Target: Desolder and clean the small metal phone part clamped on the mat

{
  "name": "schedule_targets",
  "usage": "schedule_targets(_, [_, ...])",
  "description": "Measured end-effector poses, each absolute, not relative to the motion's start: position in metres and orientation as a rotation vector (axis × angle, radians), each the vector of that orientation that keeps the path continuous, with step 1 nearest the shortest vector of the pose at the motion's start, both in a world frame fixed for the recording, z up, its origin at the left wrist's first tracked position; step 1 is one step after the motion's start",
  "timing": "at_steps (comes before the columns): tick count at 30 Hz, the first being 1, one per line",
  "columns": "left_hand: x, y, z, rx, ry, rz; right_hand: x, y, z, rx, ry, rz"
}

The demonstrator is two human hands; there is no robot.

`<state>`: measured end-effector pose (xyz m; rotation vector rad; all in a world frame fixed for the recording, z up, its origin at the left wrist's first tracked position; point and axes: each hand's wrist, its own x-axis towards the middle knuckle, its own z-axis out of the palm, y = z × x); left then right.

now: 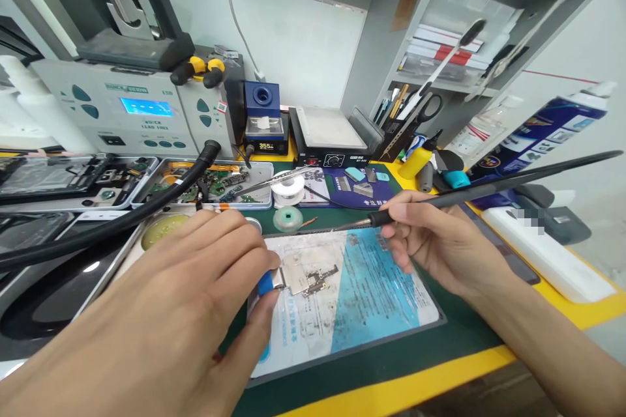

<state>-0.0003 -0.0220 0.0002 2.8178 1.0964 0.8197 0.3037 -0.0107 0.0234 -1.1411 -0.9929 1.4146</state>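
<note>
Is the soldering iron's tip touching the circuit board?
Apart. Head view: the tip hangs at the mat edge, with bare mat between it and the board.

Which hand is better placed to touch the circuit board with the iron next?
Right, probably. The right hand grips the soldering iron, its tip poised just beyond the circuit board. The left hand is occupied, pinching a blue-handled tool at the board's left edge.

Bright even overhead light — soft shadows, wide-angle bending at edges, near hands slightly soft.
</note>
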Motion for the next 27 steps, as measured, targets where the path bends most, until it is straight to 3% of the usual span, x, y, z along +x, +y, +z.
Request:
schedule_targets(13, [0.001,-0.016,0.009,2.835,0.960,0.768,0.293,-0.003,0.036,-1.302,-1.207,1.182])
schedule_targets(21, [0.003,-0.018,0.013,2.816,0.929,0.773,0.279,-0.004,0.044,-1.233,-1.947,0.496])
schedule_targets(27, [0.004,-0.019,0.013,2.811,0.925,0.807,0.283,-0.016,0.021,-1.074,-2.055,0.310])
